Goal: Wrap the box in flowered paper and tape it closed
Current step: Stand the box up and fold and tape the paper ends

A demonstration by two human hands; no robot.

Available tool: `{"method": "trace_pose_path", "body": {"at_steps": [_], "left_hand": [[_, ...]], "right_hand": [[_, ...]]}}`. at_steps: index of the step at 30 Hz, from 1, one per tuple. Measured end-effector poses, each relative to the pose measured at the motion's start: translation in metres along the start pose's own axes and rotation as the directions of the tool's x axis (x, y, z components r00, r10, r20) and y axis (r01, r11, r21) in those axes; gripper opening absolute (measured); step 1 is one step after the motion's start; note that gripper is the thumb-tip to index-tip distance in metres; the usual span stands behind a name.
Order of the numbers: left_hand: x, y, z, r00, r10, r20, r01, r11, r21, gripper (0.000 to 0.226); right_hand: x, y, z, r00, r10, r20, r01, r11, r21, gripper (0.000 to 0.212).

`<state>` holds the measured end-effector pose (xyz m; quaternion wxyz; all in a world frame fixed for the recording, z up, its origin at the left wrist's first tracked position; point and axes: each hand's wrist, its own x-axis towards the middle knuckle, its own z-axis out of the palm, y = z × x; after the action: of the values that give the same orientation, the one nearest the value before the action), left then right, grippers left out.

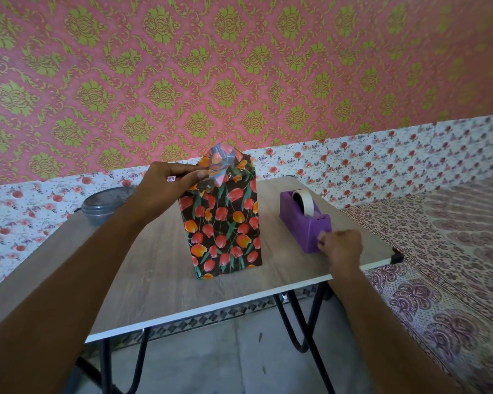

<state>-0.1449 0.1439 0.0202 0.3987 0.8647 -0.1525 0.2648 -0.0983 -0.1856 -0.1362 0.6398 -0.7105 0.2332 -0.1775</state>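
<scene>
Pinching from left of centre, the left hand (pixel 165 189) clamps the folded top flaps of flowered paper (pixel 222 166) on the upright box (pixel 225 228) at mid-frame; any slackening would likely let the folds spring open. Lower right, the right hand (pixel 342 249) curls its fingers against the purple tape dispenser (pixel 300 220), tape in them or not I cannot tell, and a one-handed tug could drag it.

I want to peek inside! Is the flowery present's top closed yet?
Not yet. The top flap sticks up above the box, pinched by the left hand; right hand touches the tape dispenser.
</scene>
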Motion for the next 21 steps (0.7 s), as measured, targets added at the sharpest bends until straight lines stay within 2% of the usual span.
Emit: {"method": "trace_pose_path", "body": {"at_steps": [2,5,11,15,21], "left_hand": [[0.000,0.000,0.000,1.000,-0.004,0.009,0.004,1.000,0.001,0.032],[0.000,-0.001,0.001,1.000,-0.012,0.004,0.012,1.000,-0.009,0.034],[0.000,-0.003,-0.001,1.000,0.004,0.027,-0.004,1.000,0.005,0.035],[0.000,-0.002,-0.003,0.999,-0.012,0.041,0.012,1.000,-0.006,0.031],[-0.002,-0.001,-0.005,0.998,-0.026,0.056,0.031,0.996,-0.079,0.030]], "right_hand": [[-0.008,0.012,-0.001,0.998,-0.036,-0.059,0.035,0.999,-0.034,0.014],[-0.020,0.011,-0.002,0.994,-0.092,-0.055,0.092,0.996,0.009,0.011],[-0.036,0.003,0.001,0.957,-0.281,0.065,0.261,0.939,0.226,0.008],[-0.053,-0.034,0.006,0.856,-0.481,0.190,0.394,0.845,0.363,0.019],[-0.077,-0.114,0.019,0.699,-0.680,0.221,0.555,0.711,0.432,0.021]]}}
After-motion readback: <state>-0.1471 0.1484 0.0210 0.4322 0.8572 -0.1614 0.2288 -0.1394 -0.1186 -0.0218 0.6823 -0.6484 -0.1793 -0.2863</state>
